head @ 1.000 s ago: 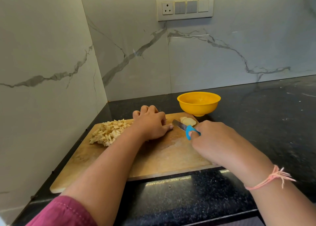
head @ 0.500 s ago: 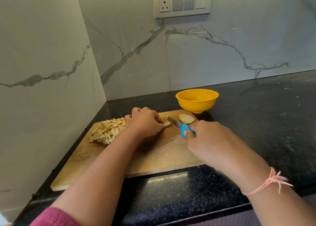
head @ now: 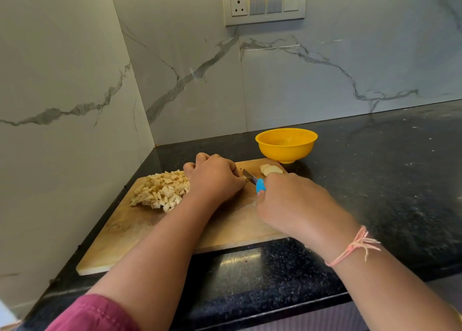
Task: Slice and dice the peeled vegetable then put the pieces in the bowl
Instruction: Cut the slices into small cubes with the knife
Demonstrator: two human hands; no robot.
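A wooden cutting board (head: 232, 227) lies on the black counter. On its left part sits a heap of pale diced vegetable pieces (head: 162, 190). My left hand (head: 215, 178) is curled, knuckles up, pressing down on a vegetable piece that it hides almost fully. My right hand (head: 295, 205) grips a knife with a blue handle (head: 260, 184); its blade (head: 249, 176) points at my left hand's fingertips. Two or three round slices (head: 271, 169) lie at the board's far right corner. A yellow bowl (head: 286, 144) stands just behind the board; nothing shows inside it.
The black granite counter (head: 387, 180) stretches to the right of the board. Marble walls close the corner at left and behind. A socket and switch panel (head: 263, 4) is on the back wall. The counter's front edge runs below my forearms.
My left hand has slid a little left on the board, towards the diced heap. The knife blade followed it, and the small piece seen at the fingertips is now hidden.
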